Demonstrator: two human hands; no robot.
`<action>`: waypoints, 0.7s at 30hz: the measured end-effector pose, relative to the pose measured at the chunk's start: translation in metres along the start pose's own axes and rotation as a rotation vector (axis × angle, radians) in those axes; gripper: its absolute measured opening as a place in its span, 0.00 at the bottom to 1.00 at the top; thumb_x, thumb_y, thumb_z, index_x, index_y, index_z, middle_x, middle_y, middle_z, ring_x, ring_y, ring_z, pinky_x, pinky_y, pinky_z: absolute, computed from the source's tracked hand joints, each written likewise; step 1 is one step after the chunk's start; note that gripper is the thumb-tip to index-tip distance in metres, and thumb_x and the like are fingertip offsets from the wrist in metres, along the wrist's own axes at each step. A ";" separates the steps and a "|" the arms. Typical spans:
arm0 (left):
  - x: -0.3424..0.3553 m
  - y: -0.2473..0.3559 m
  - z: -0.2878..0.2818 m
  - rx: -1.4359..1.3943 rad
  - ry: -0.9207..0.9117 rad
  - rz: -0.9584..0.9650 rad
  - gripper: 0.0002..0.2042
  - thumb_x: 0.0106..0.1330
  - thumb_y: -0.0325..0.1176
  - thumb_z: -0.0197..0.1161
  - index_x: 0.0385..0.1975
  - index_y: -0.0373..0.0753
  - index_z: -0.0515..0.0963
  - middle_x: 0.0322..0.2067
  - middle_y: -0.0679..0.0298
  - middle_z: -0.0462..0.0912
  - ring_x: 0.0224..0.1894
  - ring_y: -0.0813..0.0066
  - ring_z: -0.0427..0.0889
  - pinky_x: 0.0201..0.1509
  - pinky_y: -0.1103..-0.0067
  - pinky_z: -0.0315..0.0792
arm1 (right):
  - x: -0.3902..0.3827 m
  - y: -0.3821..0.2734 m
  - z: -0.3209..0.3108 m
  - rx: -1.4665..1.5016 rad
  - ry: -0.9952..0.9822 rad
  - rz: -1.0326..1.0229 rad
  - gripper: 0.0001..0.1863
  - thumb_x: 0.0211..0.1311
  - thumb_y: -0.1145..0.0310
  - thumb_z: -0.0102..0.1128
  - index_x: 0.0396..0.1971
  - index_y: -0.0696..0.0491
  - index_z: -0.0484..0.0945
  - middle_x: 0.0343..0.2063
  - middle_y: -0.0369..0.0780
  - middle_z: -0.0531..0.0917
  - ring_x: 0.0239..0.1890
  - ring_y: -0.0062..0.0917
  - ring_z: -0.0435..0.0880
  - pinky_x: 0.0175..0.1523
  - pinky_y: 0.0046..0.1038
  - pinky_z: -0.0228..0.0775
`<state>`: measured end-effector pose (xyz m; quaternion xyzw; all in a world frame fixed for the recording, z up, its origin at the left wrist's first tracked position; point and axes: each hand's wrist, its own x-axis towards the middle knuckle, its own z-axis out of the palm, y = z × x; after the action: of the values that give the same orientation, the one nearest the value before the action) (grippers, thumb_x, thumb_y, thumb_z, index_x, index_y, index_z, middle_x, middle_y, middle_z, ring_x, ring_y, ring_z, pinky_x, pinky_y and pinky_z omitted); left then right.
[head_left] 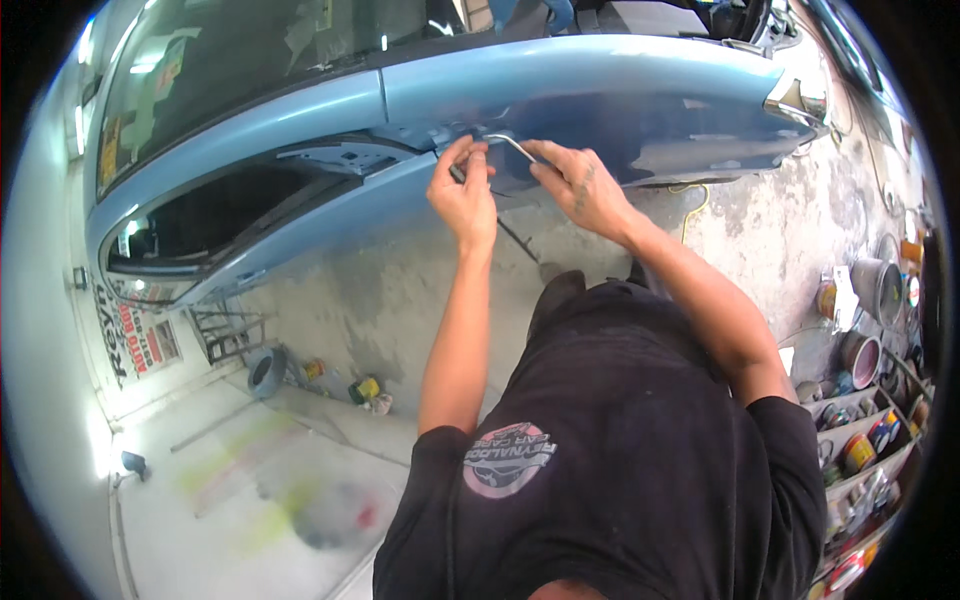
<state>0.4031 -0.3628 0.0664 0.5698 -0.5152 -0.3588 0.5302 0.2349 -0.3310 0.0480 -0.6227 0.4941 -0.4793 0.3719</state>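
Observation:
In front of me is a light-blue car body (580, 70), its fender beside a door with a dark window (230, 215). My right hand (582, 190) is closed around a thin, bent silver metal rod (515, 146). The rod's curved end reaches the gap by the front corner of the door window. My left hand (465, 198) is next to that end, fingers pinched at the same spot. A small dark piece (457, 173) shows between its thumb and fingers; what it is I cannot make out. The fingertips partly hide the contact point.
A dull grey patch (700, 155) marks the fender. Below the car, a yellow cord (695, 210) lies on the stained concrete floor (350, 330). Shelves with several cans (858, 452) and a bucket (877, 288) stand at right. A paint-marked white surface (230, 500) lies lower left.

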 end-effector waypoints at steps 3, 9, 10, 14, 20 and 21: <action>0.004 -0.004 -0.030 0.101 -0.139 -0.024 0.07 0.68 0.27 0.64 0.41 0.31 0.84 0.35 0.61 0.88 0.27 0.82 0.81 0.28 0.84 0.68 | -0.021 -0.010 0.020 0.223 0.014 0.276 0.18 0.73 0.68 0.53 0.56 0.62 0.77 0.14 0.32 0.70 0.19 0.15 0.68 0.25 0.27 0.61; 0.020 -0.003 -0.071 0.116 -0.493 -0.054 0.08 0.71 0.29 0.64 0.41 0.32 0.85 0.31 0.64 0.87 0.24 0.85 0.77 0.27 0.84 0.68 | -0.021 -0.036 0.077 0.505 0.248 0.440 0.19 0.73 0.69 0.53 0.57 0.64 0.76 0.16 0.29 0.70 0.16 0.12 0.63 0.22 0.21 0.55; 0.026 -0.007 -0.076 0.100 -0.541 -0.072 0.08 0.71 0.30 0.64 0.41 0.32 0.85 0.29 0.65 0.86 0.24 0.85 0.75 0.26 0.85 0.67 | -0.021 -0.041 0.088 0.529 0.303 0.447 0.19 0.73 0.68 0.53 0.58 0.64 0.76 0.17 0.29 0.69 0.16 0.12 0.63 0.21 0.20 0.54; 0.053 -0.014 -0.079 0.073 -0.737 -0.151 0.11 0.71 0.34 0.64 0.39 0.30 0.85 0.26 0.67 0.84 0.25 0.85 0.75 0.27 0.83 0.67 | -0.025 -0.053 0.134 0.609 0.507 0.457 0.21 0.72 0.67 0.52 0.59 0.63 0.76 0.20 0.28 0.70 0.18 0.10 0.65 0.22 0.18 0.55; 0.075 -0.013 -0.062 0.060 -0.884 -0.099 0.12 0.68 0.34 0.67 0.35 0.28 0.86 0.23 0.67 0.82 0.25 0.84 0.74 0.29 0.80 0.67 | -0.023 -0.073 0.159 0.463 0.637 0.430 0.25 0.74 0.64 0.52 0.65 0.61 0.73 0.17 0.30 0.73 0.14 0.11 0.65 0.20 0.19 0.56; 0.079 -0.013 -0.059 0.087 -0.895 -0.083 0.11 0.67 0.33 0.68 0.34 0.28 0.86 0.22 0.67 0.81 0.24 0.83 0.73 0.29 0.80 0.66 | -0.022 -0.072 0.160 0.422 0.644 0.428 0.25 0.74 0.65 0.52 0.65 0.61 0.73 0.17 0.30 0.73 0.15 0.11 0.65 0.20 0.19 0.57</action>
<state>0.4790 -0.4261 0.0750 0.4002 -0.6853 -0.5689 0.2159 0.4067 -0.2948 0.0680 -0.2358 0.5939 -0.6515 0.4089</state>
